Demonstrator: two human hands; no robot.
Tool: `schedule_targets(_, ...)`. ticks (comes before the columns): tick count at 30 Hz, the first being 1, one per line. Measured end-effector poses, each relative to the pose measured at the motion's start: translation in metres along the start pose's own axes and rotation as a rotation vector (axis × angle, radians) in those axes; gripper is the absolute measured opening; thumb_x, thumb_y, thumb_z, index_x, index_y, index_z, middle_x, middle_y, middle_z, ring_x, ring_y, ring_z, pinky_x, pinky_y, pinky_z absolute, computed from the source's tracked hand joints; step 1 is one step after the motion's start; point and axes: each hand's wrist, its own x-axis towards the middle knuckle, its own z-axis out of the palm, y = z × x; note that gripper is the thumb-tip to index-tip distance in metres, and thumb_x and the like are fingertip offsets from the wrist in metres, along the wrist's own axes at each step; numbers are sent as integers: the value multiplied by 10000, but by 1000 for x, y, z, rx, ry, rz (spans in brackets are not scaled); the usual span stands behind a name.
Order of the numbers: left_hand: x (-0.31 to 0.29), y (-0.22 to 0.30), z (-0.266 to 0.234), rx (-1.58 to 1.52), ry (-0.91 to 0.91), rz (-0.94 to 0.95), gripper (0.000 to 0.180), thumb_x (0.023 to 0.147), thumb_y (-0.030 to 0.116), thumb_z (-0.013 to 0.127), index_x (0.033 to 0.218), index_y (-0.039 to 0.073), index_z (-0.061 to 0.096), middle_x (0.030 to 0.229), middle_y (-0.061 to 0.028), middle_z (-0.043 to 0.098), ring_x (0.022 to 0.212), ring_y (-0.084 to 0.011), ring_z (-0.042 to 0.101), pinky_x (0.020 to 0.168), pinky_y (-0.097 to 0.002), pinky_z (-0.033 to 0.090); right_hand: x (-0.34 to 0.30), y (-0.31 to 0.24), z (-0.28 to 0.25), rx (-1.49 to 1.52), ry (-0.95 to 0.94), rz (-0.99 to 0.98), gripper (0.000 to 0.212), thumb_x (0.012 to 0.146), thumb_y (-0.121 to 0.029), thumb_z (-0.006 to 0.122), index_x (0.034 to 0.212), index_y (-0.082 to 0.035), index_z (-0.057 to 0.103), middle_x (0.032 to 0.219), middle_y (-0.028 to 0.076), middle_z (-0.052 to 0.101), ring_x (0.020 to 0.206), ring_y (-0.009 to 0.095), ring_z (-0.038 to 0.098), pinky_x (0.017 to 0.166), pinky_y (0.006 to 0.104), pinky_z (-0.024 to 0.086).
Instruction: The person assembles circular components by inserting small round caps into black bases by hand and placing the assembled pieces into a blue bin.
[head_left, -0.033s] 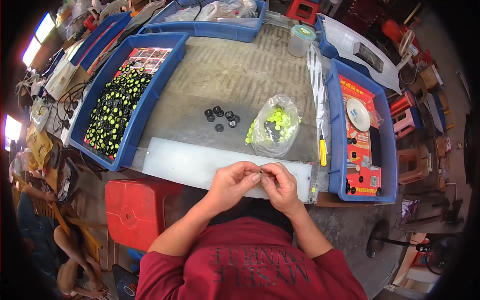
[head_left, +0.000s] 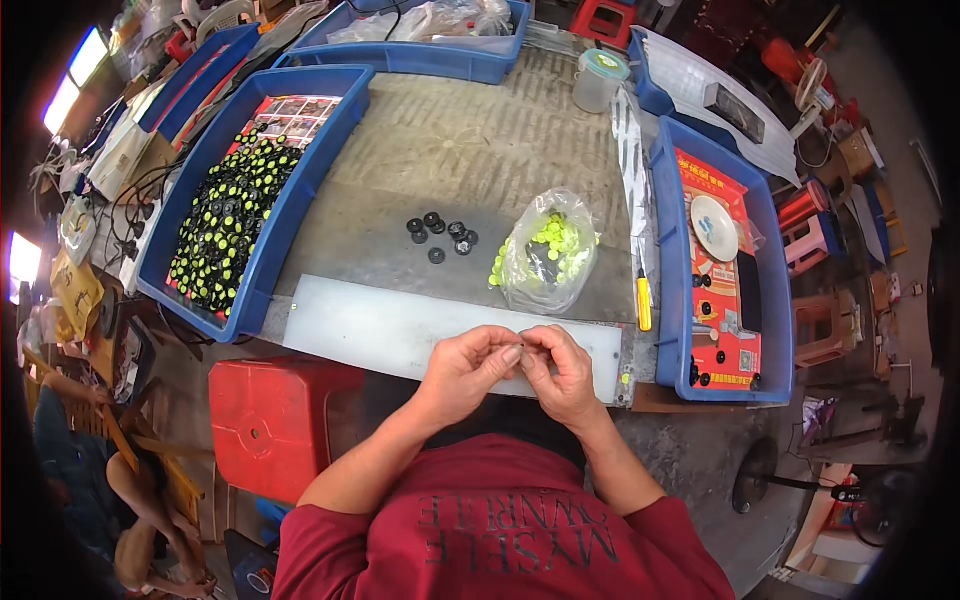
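Note:
My left hand (head_left: 466, 370) and my right hand (head_left: 562, 372) meet at the fingertips over the near edge of the white board (head_left: 385, 318). Both are pinched closed, thumbs against forefingers, on something small and dark that the fingers mostly hide. Beyond them lie several loose black round pieces (head_left: 437, 256), like small wheels or knobs. To the right of these, an open clear plastic bag (head_left: 545, 290) holds bright yellow-green discs (head_left: 556, 238), and a few lie at its left side.
At the left stands a blue tray (head_left: 298, 215) heaped with black pieces with yellow-green centres (head_left: 225, 215). A yellow-handled screwdriver (head_left: 644, 303) lies beside the right blue tray (head_left: 672, 270), which holds a white dish (head_left: 714, 228). A red stool (head_left: 270, 430) stands lower left, and a lidded tub (head_left: 600, 82) farther back.

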Motion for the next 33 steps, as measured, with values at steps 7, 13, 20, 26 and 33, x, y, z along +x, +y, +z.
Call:
schedule_targets(7,-5,-7,1,-132,21,-76,172,846,146,490,912,-2,547,750,-32,576,652,-62,534,570,-176,442,12,-7,-18,-68,-115,32,80,725,-41,579,784,1,544,692,99,539,590,198,533,518,280,417)
schedule_targets(13,-9,1,-5,-172,80,-195,149,835,104,501,891,-26,546,762,-35,571,665,-76,526,602,-195,443,68,18,-43,-380,-9,92,77,727,-85,559,760,-17,577,721,130,547,646,279,543,567,335,424)
schedule_targets(20,-10,-5,-7,-158,81,-136,147,828,136,518,895,12,558,760,-40,593,646,-75,550,562,-179,436,80,55,-29,-931,-66,9,106,671,-137,584,659,-37,552,690,103,519,646,271,543,606,387,413)
schedule_targets(26,-10,-7,-4,-183,65,-136,151,828,136,517,904,11,556,769,-45,592,649,-78,551,567,-182,439,83,63,-28,-1017,-91,-102,101,674,-124,579,665,-29,548,644,102,498,623,287,524,568,385,407)
schedule_targets(33,-12,-5,-8,-172,90,-160,147,831,120,507,905,2,555,780,-63,593,650,-88,552,566,-187,441,73,52,-31,-777,55,-135,80,701,-100,571,673,-30,542,639,89,517,590,191,530,554,328,400)
